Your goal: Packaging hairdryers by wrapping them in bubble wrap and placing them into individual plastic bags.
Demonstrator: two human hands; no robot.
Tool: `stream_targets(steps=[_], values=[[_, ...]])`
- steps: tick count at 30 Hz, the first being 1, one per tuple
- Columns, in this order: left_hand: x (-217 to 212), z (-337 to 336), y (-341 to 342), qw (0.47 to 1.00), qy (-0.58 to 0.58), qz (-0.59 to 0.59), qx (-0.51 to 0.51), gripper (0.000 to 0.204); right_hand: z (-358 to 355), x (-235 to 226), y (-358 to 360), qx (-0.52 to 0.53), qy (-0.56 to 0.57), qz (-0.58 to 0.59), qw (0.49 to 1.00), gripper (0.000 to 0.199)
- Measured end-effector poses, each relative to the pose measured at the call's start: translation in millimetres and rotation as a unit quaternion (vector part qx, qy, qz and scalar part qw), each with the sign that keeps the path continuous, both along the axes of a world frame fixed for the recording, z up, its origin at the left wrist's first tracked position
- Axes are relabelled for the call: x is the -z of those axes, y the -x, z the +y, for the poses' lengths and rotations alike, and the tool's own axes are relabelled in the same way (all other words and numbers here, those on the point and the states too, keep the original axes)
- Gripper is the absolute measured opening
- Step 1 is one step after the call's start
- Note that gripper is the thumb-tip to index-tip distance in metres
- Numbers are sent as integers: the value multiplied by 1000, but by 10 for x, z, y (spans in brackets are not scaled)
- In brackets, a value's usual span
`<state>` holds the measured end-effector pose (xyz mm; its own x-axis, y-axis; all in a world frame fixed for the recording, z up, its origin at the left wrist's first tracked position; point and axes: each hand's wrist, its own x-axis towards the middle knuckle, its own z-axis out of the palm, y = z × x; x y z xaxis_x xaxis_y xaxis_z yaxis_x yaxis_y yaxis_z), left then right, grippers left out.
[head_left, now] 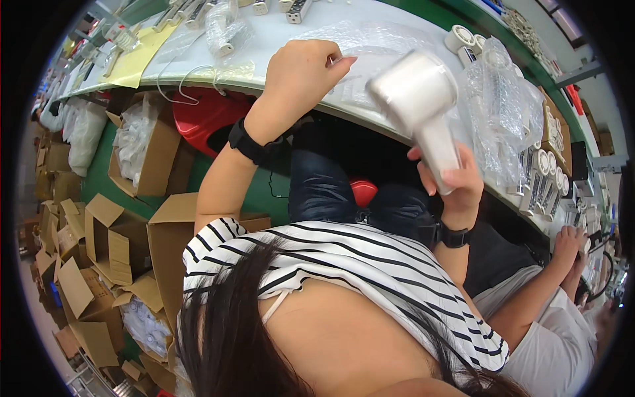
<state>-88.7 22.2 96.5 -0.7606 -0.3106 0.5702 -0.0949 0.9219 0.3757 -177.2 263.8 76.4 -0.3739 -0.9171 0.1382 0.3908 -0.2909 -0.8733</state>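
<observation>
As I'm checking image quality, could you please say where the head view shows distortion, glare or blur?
Head view: the white table curves toward the rim; clear plastic wrap shows bright glints; the white handheld device in the right hand looks slightly blurred.

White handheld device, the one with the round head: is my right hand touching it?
Touching. The head view shows the right hand gripping the lower handle of the white handheld device, thumb across its near side.
</observation>
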Motion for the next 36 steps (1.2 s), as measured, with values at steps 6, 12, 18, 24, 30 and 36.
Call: stream_targets(steps=[6, 12, 18, 24, 30, 36], values=[[-60, 178, 67, 991, -89, -35, 97, 16, -151, 169, -131, 40, -31, -8, 999, 53], [-54, 134, 21, 948, -287, -101, 96, 20, -259, 222, -210, 115, -70, 28, 990, 52], [-21, 75, 27, 938, -332, -66, 80, 23, -208, 372, -159, 126, -134, 56, 981, 47], [21, 59, 41, 976, -192, -62, 87, 22, -159, 313, -19, 121, -198, 122, 965, 46], [102, 10, 68, 979, -105, 22, 174, 20, -166, 91, 76, 89, -239, 221, 941, 45], [-14, 134, -68, 973, 7, -7, 229, 20, -223, 127, 23, 127, -228, 263, 929, 46]])
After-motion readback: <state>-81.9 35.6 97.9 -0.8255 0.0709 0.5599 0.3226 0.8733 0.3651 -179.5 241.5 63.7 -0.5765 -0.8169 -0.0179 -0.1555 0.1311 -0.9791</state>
